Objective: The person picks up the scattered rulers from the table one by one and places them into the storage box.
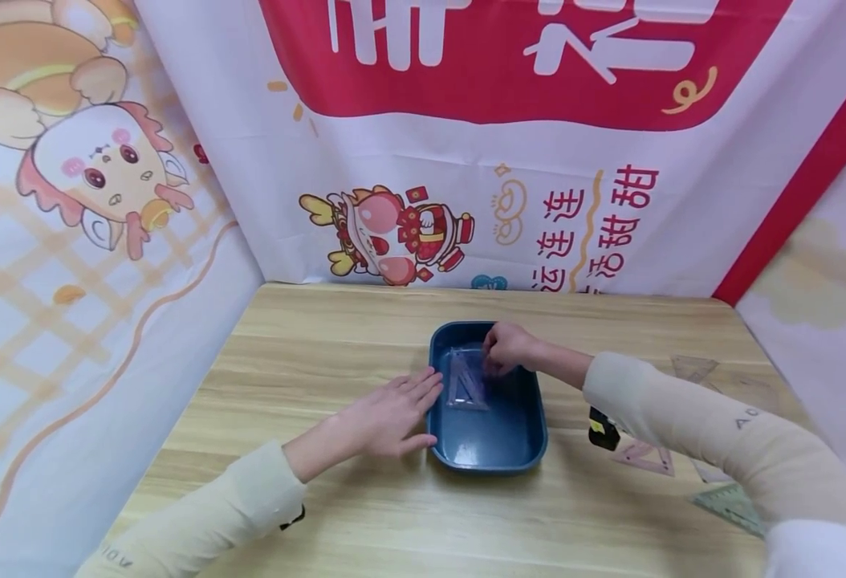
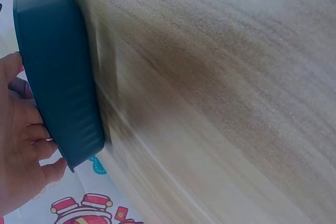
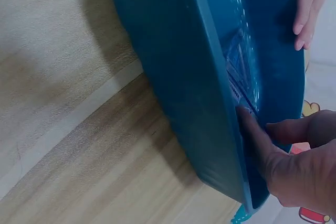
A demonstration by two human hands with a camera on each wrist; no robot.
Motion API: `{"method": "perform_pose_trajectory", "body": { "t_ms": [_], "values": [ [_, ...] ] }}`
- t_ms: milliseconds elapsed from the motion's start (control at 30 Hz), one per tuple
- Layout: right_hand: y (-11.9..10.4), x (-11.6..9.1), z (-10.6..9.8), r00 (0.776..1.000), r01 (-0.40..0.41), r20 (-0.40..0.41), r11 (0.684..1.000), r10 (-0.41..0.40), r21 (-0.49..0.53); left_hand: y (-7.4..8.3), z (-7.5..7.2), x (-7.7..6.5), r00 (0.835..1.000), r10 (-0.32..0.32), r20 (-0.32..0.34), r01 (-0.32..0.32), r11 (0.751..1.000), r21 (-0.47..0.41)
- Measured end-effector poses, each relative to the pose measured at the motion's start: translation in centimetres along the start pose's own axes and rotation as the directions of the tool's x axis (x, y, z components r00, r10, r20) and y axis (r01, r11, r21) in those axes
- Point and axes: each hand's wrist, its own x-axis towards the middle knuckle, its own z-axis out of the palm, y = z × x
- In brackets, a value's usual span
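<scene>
A dark blue rectangular tray (image 1: 488, 457) stands on the wooden table. Inside it lies a clear set square (image 1: 466, 393), which the right wrist view shows as transparent plastic (image 3: 239, 61) with dark markings. My right hand (image 1: 513, 349) reaches over the tray's far right side, its fingers curled and pointing down inside. At its fingertips is a purplish see-through piece, blurred and partly hidden, which looks like another set square (image 1: 497, 371). My left hand (image 1: 397, 409) lies against the tray's left side, its fairly straight fingers (image 2: 44, 150) touching the rim.
To the right of the tray lie a clear set square (image 1: 692, 367), a pinkish one (image 1: 647, 457) and a greenish one (image 1: 730, 506), partly behind the right sleeve. A black object with a yellow mark (image 1: 602, 429) shows under that sleeve. A printed cloth (image 1: 394, 160) hangs behind the table.
</scene>
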Motion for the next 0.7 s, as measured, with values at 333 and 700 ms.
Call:
{"method": "perform_pose_trajectory", "body": {
  "t_ms": [333, 700],
  "values": [
    [0.0, -1.5, -1.4, 0.997, 0.039, -0.054, 0.988, -0.047, -0.149, 0.1, 0.1, 0.1, 1.0, 0.001, 0.009, -0.001, 0.999, -0.039],
    [0.4, -5.6, -3.8, 0.991, 0.134, -0.011, 0.988, -0.136, -0.08, -0.1, 0.1, 0.3, 1.0, 0.003, 0.011, -0.003, 1.0, -0.03]
  ]
}}
